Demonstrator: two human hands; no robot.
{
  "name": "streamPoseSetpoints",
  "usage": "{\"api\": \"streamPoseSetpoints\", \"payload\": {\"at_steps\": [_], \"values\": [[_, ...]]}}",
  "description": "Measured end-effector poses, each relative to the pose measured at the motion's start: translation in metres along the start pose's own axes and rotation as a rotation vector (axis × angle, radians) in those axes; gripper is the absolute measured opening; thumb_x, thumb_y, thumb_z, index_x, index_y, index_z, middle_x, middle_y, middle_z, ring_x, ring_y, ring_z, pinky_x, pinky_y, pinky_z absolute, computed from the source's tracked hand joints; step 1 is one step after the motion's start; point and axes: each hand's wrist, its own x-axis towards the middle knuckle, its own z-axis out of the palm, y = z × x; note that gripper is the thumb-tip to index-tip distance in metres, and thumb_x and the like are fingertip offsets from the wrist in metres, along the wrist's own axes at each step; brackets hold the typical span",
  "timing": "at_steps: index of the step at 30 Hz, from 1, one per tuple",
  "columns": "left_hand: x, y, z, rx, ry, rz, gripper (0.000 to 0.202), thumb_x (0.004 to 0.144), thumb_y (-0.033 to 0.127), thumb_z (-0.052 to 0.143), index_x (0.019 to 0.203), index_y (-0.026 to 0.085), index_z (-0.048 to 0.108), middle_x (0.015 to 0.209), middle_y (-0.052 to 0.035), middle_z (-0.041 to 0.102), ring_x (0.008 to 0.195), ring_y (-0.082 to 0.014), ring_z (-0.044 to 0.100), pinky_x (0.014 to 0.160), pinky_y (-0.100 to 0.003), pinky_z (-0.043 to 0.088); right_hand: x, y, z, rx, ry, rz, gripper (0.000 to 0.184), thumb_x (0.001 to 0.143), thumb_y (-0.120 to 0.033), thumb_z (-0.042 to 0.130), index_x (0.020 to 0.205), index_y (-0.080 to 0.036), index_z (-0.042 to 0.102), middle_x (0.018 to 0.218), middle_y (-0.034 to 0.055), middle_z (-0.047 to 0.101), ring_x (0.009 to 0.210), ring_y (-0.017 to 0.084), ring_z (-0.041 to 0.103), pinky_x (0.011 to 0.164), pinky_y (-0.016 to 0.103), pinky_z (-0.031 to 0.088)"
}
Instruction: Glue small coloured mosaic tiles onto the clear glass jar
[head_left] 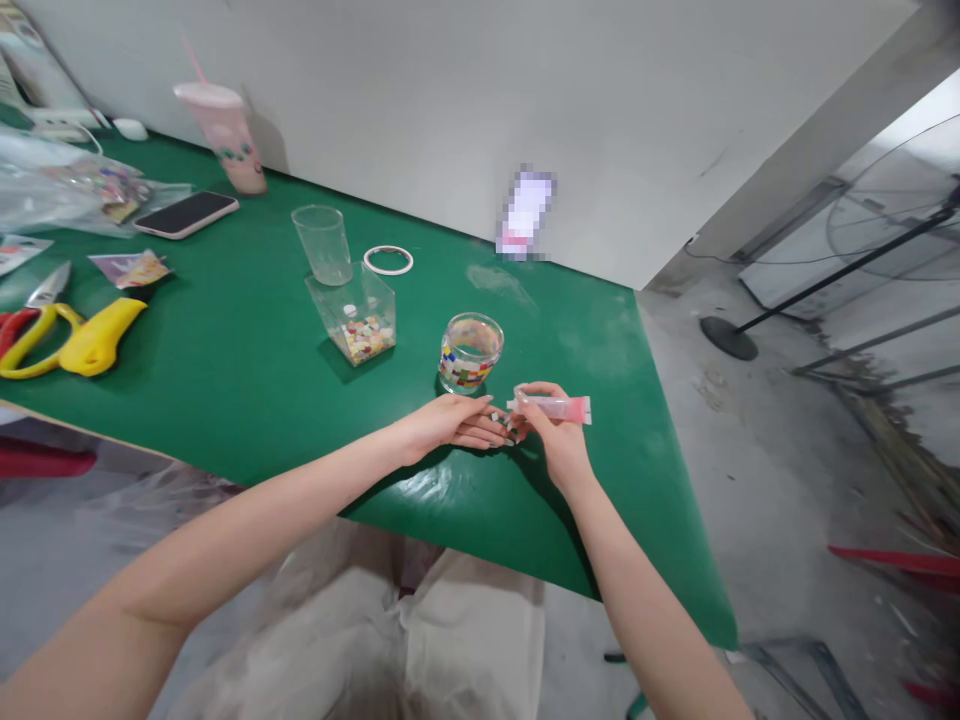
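My left hand [469,425] is turned partly palm up just above the table, its fingers stretched out to the right. A small whitish tile [495,416] lies at its fingers. My right hand [551,425] is closed around a small clear glue tube [559,407] with a pink end, held roughly level, its nozzle pointing left at the left fingertips. Whether the nozzle touches a tile is too small to tell. Just behind the left hand stands a glass cup [471,355] with coloured mosaic tiles around its lower side.
On the green table [420,300] stand a clear container of mosaic tiles [367,338], an empty clear cup [324,248] and a white ring [388,261]. Yellow-handled scissors [97,340], a phone [187,214] and a pink tumbler [229,140] are at left. A blurred-out phone [526,212] leans against the wall.
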Motion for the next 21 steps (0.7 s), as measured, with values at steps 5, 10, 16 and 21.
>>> {"api": "streamPoseSetpoints", "payload": {"at_steps": [5, 10, 16, 21], "values": [[0.0022, -0.0014, -0.0005, -0.026, 0.046, -0.007, 0.035, 0.091, 0.042, 0.051, 0.088, 0.011, 0.069, 0.084, -0.0111, 0.076, 0.075, -0.0168, 0.071, 0.079, -0.030, 0.052, -0.0018, -0.0032, -0.0022, -0.034, -0.049, 0.015, 0.033, 0.067, -0.047, 0.077, 0.069, -0.018, 0.061, 0.055, -0.0018, 0.064, 0.046, 0.010, 0.055, 0.046, 0.022, 0.046], [0.0025, -0.0018, -0.0014, -0.028, 0.034, -0.015, 0.038, 0.089, 0.046, 0.053, 0.083, 0.012, 0.068, 0.080, -0.0112, 0.075, 0.074, -0.0176, 0.071, 0.079, -0.031, 0.052, -0.0031, -0.0029, -0.0028, -0.097, -0.112, 0.018, 0.032, 0.070, -0.048, 0.075, 0.069, -0.019, 0.061, 0.054, -0.0023, 0.063, 0.042, 0.009, 0.051, 0.042, 0.021, 0.040], [0.0029, -0.0041, -0.0023, 0.033, -0.017, -0.002, 0.044, 0.086, 0.053, 0.054, 0.086, 0.011, 0.070, 0.086, -0.0129, 0.075, 0.078, -0.0189, 0.071, 0.080, -0.032, 0.052, -0.0051, -0.0042, -0.0015, -0.154, -0.122, 0.016, 0.033, 0.071, -0.050, 0.073, 0.069, -0.019, 0.059, 0.053, -0.0029, 0.061, 0.041, 0.009, 0.048, 0.042, 0.023, 0.038], [0.0045, -0.0064, -0.0031, 0.024, -0.038, 0.026, 0.041, 0.086, 0.051, 0.055, 0.088, 0.012, 0.070, 0.083, -0.0111, 0.075, 0.075, -0.0181, 0.071, 0.080, -0.032, 0.052, -0.0084, -0.0024, -0.0031, -0.202, -0.148, 0.000, 0.032, 0.073, -0.050, 0.071, 0.070, -0.021, 0.058, 0.053, -0.0035, 0.059, 0.044, 0.011, 0.050, 0.046, 0.025, 0.039]]}}
